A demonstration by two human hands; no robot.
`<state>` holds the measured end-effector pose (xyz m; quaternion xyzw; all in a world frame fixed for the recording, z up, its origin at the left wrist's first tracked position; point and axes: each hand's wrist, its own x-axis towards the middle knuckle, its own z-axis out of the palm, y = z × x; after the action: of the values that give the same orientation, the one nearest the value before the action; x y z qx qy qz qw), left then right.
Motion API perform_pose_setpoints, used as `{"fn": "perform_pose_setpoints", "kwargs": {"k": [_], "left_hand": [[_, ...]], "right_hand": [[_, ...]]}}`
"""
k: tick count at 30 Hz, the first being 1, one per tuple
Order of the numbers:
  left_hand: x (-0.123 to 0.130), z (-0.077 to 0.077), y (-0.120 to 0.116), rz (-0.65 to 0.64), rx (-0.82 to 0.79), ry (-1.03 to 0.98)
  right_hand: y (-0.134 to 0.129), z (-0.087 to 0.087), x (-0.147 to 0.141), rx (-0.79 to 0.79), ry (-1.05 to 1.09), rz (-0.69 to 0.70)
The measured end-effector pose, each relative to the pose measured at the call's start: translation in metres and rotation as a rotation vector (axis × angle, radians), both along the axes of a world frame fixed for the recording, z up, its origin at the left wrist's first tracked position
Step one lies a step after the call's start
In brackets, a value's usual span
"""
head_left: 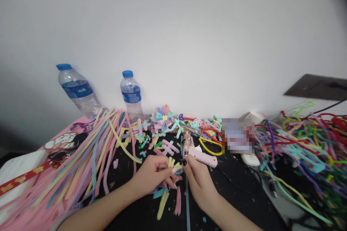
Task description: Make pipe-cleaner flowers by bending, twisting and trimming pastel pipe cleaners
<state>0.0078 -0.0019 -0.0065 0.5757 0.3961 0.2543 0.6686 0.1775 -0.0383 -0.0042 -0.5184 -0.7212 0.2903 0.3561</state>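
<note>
My left hand (pixel 154 171) is closed in a pinch on a short pale yellow pipe cleaner piece (pixel 171 162), at the near middle of the table. My right hand (pixel 199 180) is closed beside it, thumb and finger pinching a long light blue pipe cleaner (pixel 187 202) that runs down toward me. The fingertips of both hands almost meet. Below my left hand are a yellow pipe cleaner bundle (pixel 163 205) and a pink one (pixel 178 202); whether they hang from the hand or lie on the table I cannot tell. A pink glue gun (pixel 202 156) lies just beyond my right hand.
Long pastel pipe cleaners (pixel 89 155) spread over the left side; a colourful tangle (pixel 311 151) covers the right. Scissors with yellow handles (pixel 211 147) lie near a blurred-out object (pixel 238 135). Two water bottles (pixel 131 94) stand by the wall, behind a pipe cleaner flower (pixel 164 118).
</note>
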Motion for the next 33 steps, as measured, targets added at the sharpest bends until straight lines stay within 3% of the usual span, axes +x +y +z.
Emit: {"fn": "perform_pose_setpoints", "kwargs": {"k": [7,17,23,27,33], "left_hand": [[0.0006,0.0045,-0.0021,-0.053,0.067,0.023],[0.0007,0.0077,-0.0039,-0.075,0.049,0.046],[-0.0006,0.0016,0.0009,-0.026,-0.010,-0.035],[-0.0017,0.0038,0.0019,-0.071,-0.001,-0.033],[-0.0029,0.0060,-0.0006,-0.144,0.058,0.049]], "right_hand": [[-0.0009,0.0057,-0.0012,0.049,-0.151,0.059],[-0.0016,0.0020,-0.0029,0.079,-0.120,0.050],[0.0020,0.0039,0.0012,0.055,-0.016,0.061],[0.0040,0.0044,0.0010,0.041,0.038,0.105],[0.0050,0.0001,-0.0041,-0.145,0.273,0.047]]}}
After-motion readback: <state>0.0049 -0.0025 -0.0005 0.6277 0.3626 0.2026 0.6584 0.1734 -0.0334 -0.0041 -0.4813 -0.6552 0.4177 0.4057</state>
